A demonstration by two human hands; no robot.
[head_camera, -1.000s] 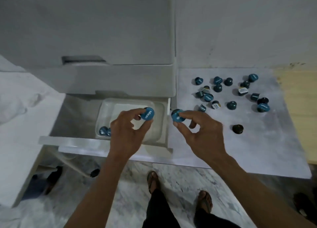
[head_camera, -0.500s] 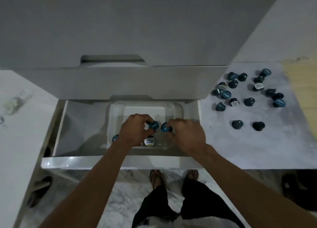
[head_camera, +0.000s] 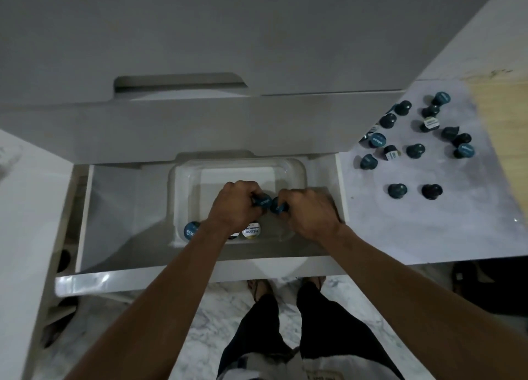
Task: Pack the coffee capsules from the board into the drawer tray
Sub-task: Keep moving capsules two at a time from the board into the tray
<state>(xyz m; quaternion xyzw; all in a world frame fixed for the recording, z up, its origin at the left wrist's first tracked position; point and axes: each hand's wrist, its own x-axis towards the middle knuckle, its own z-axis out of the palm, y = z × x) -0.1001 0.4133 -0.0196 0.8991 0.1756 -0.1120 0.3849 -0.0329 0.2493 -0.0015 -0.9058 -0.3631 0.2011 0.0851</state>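
Over the clear plastic tray (head_camera: 297,168) in the open white drawer (head_camera: 114,196), left hand (head_camera: 233,206) pinches a teal capsule (head_camera: 263,201); right hand (head_camera: 310,211) pinches another (head_camera: 276,205), the two nearly touching. Below the left wrist, a white-lidded capsule (head_camera: 252,231) and a blue-lidded one (head_camera: 191,231) lie in the tray. Right of the right hand, loose capsules (head_camera: 415,150) dot the pale board (head_camera: 428,222).

Dim light. Pale grey flat-fronted cabinet (head_camera: 200,31) with a cut-out handle slot (head_camera: 180,81); white, grey-veined marble floor (head_camera: 205,322) below; light wooden surface (head_camera: 503,116) at right.
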